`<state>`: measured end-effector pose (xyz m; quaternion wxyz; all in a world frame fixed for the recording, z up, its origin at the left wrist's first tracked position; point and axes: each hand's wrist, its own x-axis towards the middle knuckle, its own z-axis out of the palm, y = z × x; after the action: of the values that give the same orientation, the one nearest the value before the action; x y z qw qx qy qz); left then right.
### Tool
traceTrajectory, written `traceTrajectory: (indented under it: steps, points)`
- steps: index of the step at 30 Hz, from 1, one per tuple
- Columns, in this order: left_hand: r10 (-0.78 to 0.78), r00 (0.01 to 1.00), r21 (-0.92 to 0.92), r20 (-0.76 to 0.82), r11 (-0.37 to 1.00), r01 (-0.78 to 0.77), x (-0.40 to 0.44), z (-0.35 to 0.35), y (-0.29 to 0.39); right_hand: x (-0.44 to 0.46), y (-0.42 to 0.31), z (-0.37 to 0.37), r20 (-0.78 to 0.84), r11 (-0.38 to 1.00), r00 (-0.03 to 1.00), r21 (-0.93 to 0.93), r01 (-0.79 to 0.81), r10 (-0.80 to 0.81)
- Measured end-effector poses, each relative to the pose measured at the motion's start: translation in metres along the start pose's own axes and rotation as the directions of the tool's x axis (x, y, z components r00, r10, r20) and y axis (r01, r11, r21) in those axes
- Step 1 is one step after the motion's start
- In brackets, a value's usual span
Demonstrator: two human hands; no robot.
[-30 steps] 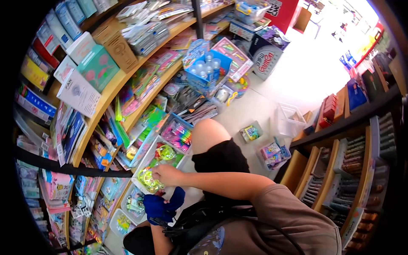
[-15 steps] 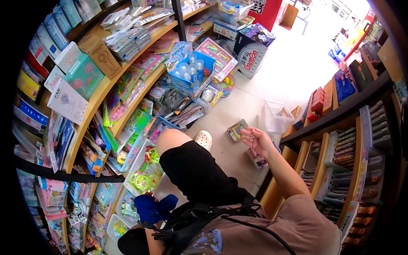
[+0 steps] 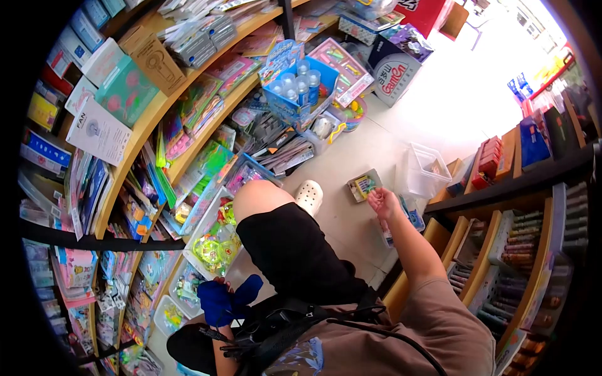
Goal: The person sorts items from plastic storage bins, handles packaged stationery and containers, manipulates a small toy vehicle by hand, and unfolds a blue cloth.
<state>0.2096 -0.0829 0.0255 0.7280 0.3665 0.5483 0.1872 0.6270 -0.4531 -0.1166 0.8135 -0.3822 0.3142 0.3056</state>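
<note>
My right hand [image 3: 384, 203] is over the floor with its fingers loosely bent and apart, and nothing shows in them. Just beyond its fingertips sits a small grey box [image 3: 355, 192] with little coloured packets inside. Below that hand, partly covered by it and the forearm, is a clear bin of packaged goods [image 3: 411, 216]. At my left side, bunched dark blue cloth [image 3: 229, 301] mostly hides my left hand [image 3: 221, 281]. Only some fingertips show at the cloth's upper edge, and they appear closed on it.
Curved shelves [image 3: 147, 119] crammed with stationery and toys line the left. Low bins of toys [image 3: 216, 244] stand beside my knee. A blue display box [image 3: 285, 108] holds several bottles. An empty clear bin [image 3: 426, 172] stands near the right-hand shelves [image 3: 523, 260]. My light clog [image 3: 308, 198] is on the tiles.
My right hand has dropped closer to the small grey box, its fingers bending more. The view has shifted slightly. The blue cloth stays at my left side.
</note>
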Motion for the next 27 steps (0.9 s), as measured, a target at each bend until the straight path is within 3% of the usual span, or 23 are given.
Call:
traceTrajectory:
  steps: [2, 3, 4, 6, 7, 9, 10, 11, 12, 13, 14, 15, 17, 18, 22, 23, 24, 26, 27]
  points:
    - [0.03, 0.999, 0.119, 0.019, 0.992, -0.032, 0.006, -0.008, -0.005, 0.025, -0.006, 0.0, -0.071, 0.996, 0.995, -0.061, 0.065, -0.069]
    - [0.041, 0.999, 0.179, 0.031, 0.983, -0.046, 0.011, -0.013, -0.009, 0.019, -0.011, 0.017, -0.195, 0.999, 0.98, -0.035, 0.037, -0.043]
    - [0.049, 0.998, 0.239, 0.046, 0.969, -0.059, 0.018, -0.019, -0.013, 0.013, -0.012, 0.022, -0.247, 0.992, 0.969, -0.128, -0.01, -0.023]
    - [0.028, 0.997, 0.121, 0.065, 0.992, -0.036, 0.03, -0.033, -0.025, 0.009, -0.014, 0.03, -0.345, 0.947, 0.938, -0.304, -0.104, -0.007]
    - [0.003, 0.998, 0.073, 0.06, 0.997, -0.008, 0.031, -0.031, -0.026, 0.025, -0.01, 0.023, -0.49, 0.935, 0.872, -0.315, -0.165, -0.011]
    - [-0.082, 0.993, -0.027, 0.088, 0.996, 0.085, 0.037, -0.032, -0.028, 0.031, -0.004, 0.011, -0.394, 0.89, 0.916, -0.441, -0.118, -0.074]
    - [0.213, 0.945, 0.359, 0.247, 0.886, -0.293, 0.041, -0.035, -0.029, 0.029, 0.0, 0.013, -0.338, 0.861, 0.936, -0.501, -0.092, -0.097]
    - [0.381, 0.788, 0.602, 0.483, 0.509, -0.615, 0.044, -0.04, -0.031, 0.028, 0.002, 0.016, -0.332, 0.856, 0.937, -0.51, -0.084, -0.106]
    - [0.285, 0.692, 0.726, 0.663, -0.02, -0.687, 0.01, 0.004, 0.004, 0.03, -0.001, 0.02, -0.181, 0.872, 0.982, -0.489, -0.04, -0.056]
    - [0.175, 0.561, 0.555, 0.809, -0.539, -0.634, -0.025, 0.048, 0.04, 0.033, -0.008, 0.022, -0.022, 0.889, 1.0, -0.457, -0.008, -0.003]
    - [0.317, 0.585, 0.654, 0.746, -0.186, -0.733, -0.009, 0.038, 0.028, 0.039, -0.007, 0.027, 0.14, 0.909, 0.989, -0.417, 0.015, 0.048]
    - [0.451, 0.596, 0.585, 0.665, 0.183, -0.791, 0.007, 0.027, 0.016, 0.024, -0.003, 0.054, 0.172, 0.907, 0.985, -0.41, 0.096, -0.026]
    - [0.429, 0.437, 0.494, 0.791, -0.025, -0.869, -0.01, 0.063, 0.046, -0.052, -0.007, 0.144, 0.239, 0.888, 0.954, -0.376, 0.265, -0.183]
    - [0.447, 0.419, 0.482, 0.79, -0.031, -0.876, -0.01, 0.062, 0.045, -0.078, -0.005, 0.176, 0.306, 0.871, 0.932, -0.383, 0.308, -0.195]
    - [0.369, 0.566, 0.625, 0.737, -0.053, -0.779, -0.022, 0.064, 0.055, -0.161, 0.022, 0.264, 0.603, 0.787, 0.776, -0.384, 0.483, -0.183]
    - [0.321, 0.598, 0.654, 0.735, -0.102, -0.749, -0.03, 0.067, 0.065, -0.178, 0.034, 0.279, 0.667, 0.788, 0.735, -0.383, 0.481, -0.125]
    - [0.333, 0.544, 0.609, 0.77, -0.13, -0.782, -0.036, 0.07, 0.078, -0.195, 0.048, 0.293, 0.721, 0.783, 0.69, -0.393, 0.483, -0.063]
    - [0.433, 0.463, 0.522, 0.773, -0.019, -0.853, -0.039, 0.063, 0.084, -0.216, 0.08, 0.31, 0.753, 0.758, 0.629, -0.522, 0.39, 0.194]
    - [0.519, 0.443, 0.454, 0.731, 0.115, -0.883, -0.032, 0.055, 0.078, -0.221, 0.101, 0.314, 0.731, 0.729, 0.61, -0.591, 0.344, 0.305]
